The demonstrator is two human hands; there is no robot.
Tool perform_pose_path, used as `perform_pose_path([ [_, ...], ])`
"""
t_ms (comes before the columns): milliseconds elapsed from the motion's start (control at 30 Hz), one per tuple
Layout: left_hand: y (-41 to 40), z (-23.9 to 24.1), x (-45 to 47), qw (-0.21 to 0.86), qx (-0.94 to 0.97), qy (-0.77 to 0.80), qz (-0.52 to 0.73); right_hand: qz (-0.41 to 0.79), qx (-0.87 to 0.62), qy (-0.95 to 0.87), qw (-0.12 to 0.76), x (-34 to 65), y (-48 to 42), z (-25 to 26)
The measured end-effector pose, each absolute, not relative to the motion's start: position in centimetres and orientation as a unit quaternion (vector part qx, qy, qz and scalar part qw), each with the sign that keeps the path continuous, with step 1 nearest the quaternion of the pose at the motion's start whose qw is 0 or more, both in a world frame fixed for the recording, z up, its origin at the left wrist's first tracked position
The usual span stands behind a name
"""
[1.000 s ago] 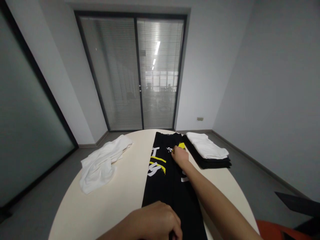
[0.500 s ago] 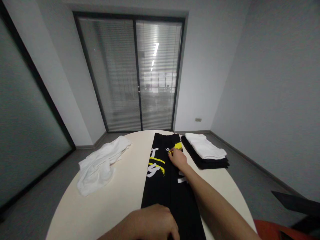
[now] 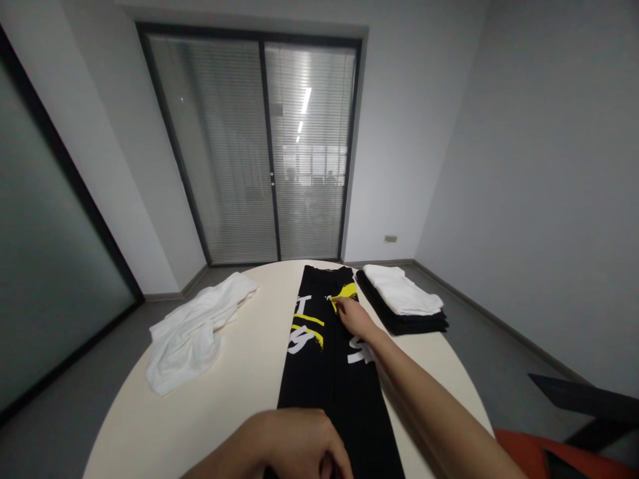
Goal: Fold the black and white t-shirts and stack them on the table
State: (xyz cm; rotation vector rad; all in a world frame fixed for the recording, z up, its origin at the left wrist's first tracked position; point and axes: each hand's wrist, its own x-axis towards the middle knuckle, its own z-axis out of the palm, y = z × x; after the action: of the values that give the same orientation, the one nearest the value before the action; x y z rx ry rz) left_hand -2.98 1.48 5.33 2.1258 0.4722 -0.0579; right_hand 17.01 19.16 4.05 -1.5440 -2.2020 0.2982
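Observation:
A black T-shirt [image 3: 332, 386] with white lettering and yellow print lies in a long, narrow strip down the table, its sides folded in over the front. My right hand [image 3: 353, 316] reaches out to its far part, thumb and fingers pinched on the fabric beside a yellow patch. Close to me, my left hand [image 3: 299, 442] is curled over the near part of the same shirt, its fingertips closed on the cloth and partly hidden. The bottom of the frame cuts off the shirt's near end.
The shirt lies on a round cream table [image 3: 249, 372]. On its left is a loosely heaped white garment [image 3: 200, 332]. A stack at the right has a folded white garment [image 3: 402, 291] over folded black clothes [image 3: 399, 326]. A red chair [image 3: 529, 456] stands at lower right.
My right hand has shifted slightly left and uncovered more of the yellow print and white lettering. My left hand stays at the near part. The whole view has moved slightly.

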Motion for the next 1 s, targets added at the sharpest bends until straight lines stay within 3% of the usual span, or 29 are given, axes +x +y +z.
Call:
perform_pose_path([
  [133,2.1,7.4,-4.7,0.541,0.807,0.238,0.005,0.109,-0.487,-0.849,0.174,18.5,17.7,2.9],
  [333,1.2,8.8,-5.0,0.420,0.831,0.342,-0.124,0.079,-0.441,-0.870,0.206,19.4,15.4,1.7],
  [533,-0.9,9.2,-3.6,0.263,0.883,0.359,-0.150,0.100,-0.384,-0.896,0.199,18.9,13.2,4.4],
  [733,-1.4,9.3,-3.4,0.234,0.899,0.346,-0.132,0.163,-0.376,-0.902,0.136,18.1,11.8,6.0],
  [867,-1.1,9.3,-3.2,0.262,0.905,0.317,-0.113,0.318,-0.387,-0.863,0.056,18.1,10.7,7.3],
  [1000,0.0,9.6,-3.5,0.293,0.892,0.333,-0.090,0.544,-0.357,-0.752,-0.106,18.1,8.3,9.1],
])
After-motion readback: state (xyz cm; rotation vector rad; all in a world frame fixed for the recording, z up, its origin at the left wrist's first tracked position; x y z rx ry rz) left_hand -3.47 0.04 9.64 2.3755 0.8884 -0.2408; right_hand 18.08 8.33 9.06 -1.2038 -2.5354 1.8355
